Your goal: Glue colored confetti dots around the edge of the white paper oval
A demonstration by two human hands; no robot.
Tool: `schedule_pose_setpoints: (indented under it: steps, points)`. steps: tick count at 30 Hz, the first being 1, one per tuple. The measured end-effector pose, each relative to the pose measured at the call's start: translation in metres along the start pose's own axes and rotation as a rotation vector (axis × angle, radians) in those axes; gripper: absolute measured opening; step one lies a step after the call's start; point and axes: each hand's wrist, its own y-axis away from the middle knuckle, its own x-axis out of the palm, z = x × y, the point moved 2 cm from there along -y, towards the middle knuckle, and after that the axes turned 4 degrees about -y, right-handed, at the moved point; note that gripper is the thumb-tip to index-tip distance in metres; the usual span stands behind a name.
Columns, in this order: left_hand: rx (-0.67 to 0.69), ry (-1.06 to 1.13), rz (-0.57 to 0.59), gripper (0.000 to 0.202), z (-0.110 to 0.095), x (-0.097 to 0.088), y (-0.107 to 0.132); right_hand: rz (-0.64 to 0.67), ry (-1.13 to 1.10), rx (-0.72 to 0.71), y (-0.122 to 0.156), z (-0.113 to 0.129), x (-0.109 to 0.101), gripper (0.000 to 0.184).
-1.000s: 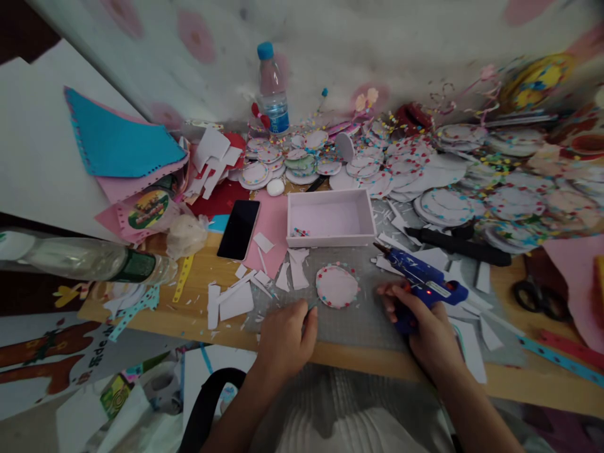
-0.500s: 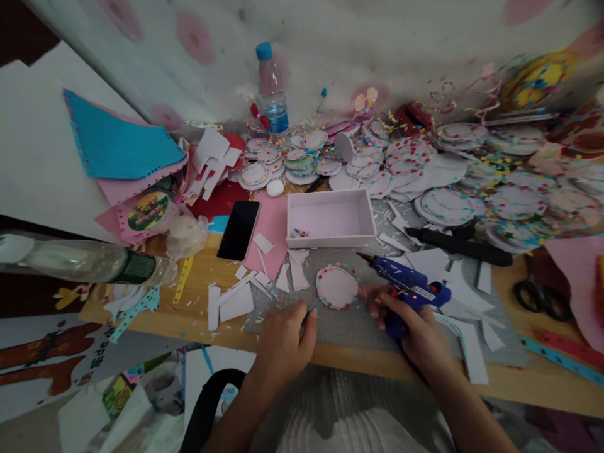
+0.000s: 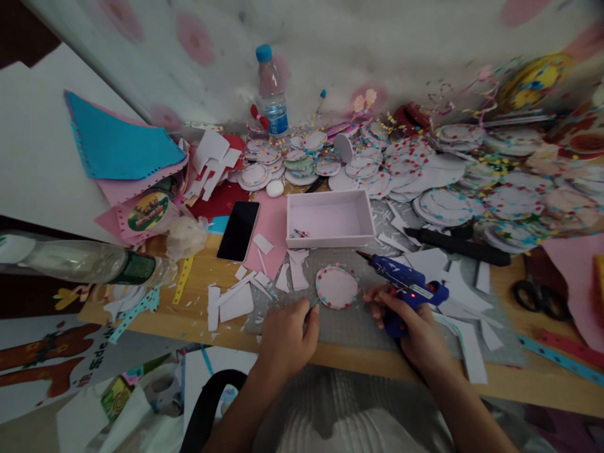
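Observation:
A round white disc (image 3: 336,287) edged with small red and blue beads lies on the grey cutting mat (image 3: 292,324). At its lower left, my left hand (image 3: 289,336) is closed in a pinch. A thin bluish strand, too small to name surely, shows between thumb and forefinger beside the disc. My right hand (image 3: 413,327) grips a blue hot glue gun (image 3: 401,278), its red light lit and its nozzle pointing left, above and to the right of the disc. The right fingertips come close to the disc's right edge; whether they touch it I cannot tell.
Behind the disc stands an open white box (image 3: 330,217) with a few beads. Paper scraps (image 3: 238,302) lie around. A phone (image 3: 239,231), a black-handled tool (image 3: 460,245) and scissors (image 3: 540,301) flank the mat. Many decorated discs (image 3: 368,167) and a water bottle (image 3: 272,94) line the back.
My left hand has shifted slightly to the right, closer to the disc's edge. The glue gun and my right hand have hardly moved.

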Motion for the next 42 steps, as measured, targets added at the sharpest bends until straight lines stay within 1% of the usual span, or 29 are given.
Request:
schedule_pose_setpoints:
  steps: [3,6,10,12,14,16,18,21,23,26,28,29,31,33,37,40,42]
  points:
    - [0.003,0.0,-0.006,0.028,0.0,0.0,0.0,0.007,-0.025,-0.002,0.0,0.0,0.001,0.013]
    - [0.001,0.025,-0.045,0.029,0.001,-0.004,0.003,-0.013,-0.031,-0.014,0.002,0.001,0.001,0.013]
    - [-0.007,0.068,-0.138,0.03,0.01,-0.011,0.007,-0.136,0.077,-0.017,0.007,0.008,-0.003,0.019]
    - [-0.02,0.041,-0.167,0.028,0.018,-0.011,0.008,-0.195,0.148,-0.034,0.009,0.015,-0.005,0.022]
    - [-0.027,-0.011,-0.187,0.022,0.027,-0.008,0.009,-0.206,0.208,-0.055,0.01,0.023,-0.004,0.025]
    - [-0.029,-0.051,-0.209,0.016,0.034,-0.003,0.009,-0.175,0.243,-0.06,0.011,0.032,0.0,0.026]
    - [-0.028,-0.076,-0.244,0.015,0.039,0.001,0.01,-0.126,0.23,-0.06,0.012,0.042,0.007,0.027]
    - [-0.007,-0.093,-0.327,0.015,0.041,0.004,0.012,-0.03,0.167,-0.055,0.015,0.053,0.023,0.028]
    - [0.011,-0.076,-0.396,0.018,0.039,0.001,0.014,0.025,0.094,-0.034,0.017,0.057,0.034,0.029]
    - [0.016,0.049,-0.532,0.023,0.03,-0.012,0.018,0.094,-0.065,0.005,0.022,0.06,0.048,0.03]
    - [0.014,0.256,-0.594,0.02,0.02,-0.023,0.02,0.129,-0.162,0.04,0.025,0.062,0.056,0.03]
    - [0.014,0.395,-0.576,0.018,0.013,-0.028,0.02,0.148,-0.2,0.065,0.026,0.063,0.06,0.03]
    - [0.01,0.702,-0.495,0.015,-0.001,-0.035,0.018,0.188,-0.237,0.12,0.028,0.064,0.067,0.033]
    - [0.0,0.926,-0.409,0.013,-0.016,-0.041,0.013,0.209,-0.193,0.161,0.029,0.064,0.072,0.035]
    - [-0.011,1.11,-0.266,0.012,-0.037,-0.047,0.0,0.168,-0.038,0.197,0.029,0.062,0.077,0.037]
    - [-0.034,1.218,-0.205,0.015,-0.046,-0.047,-0.008,0.134,-0.007,0.22,0.029,0.062,0.08,0.035]
    - [-0.068,1.265,-0.187,0.016,-0.05,-0.045,-0.012,0.106,0.021,0.223,0.03,0.062,0.081,0.032]
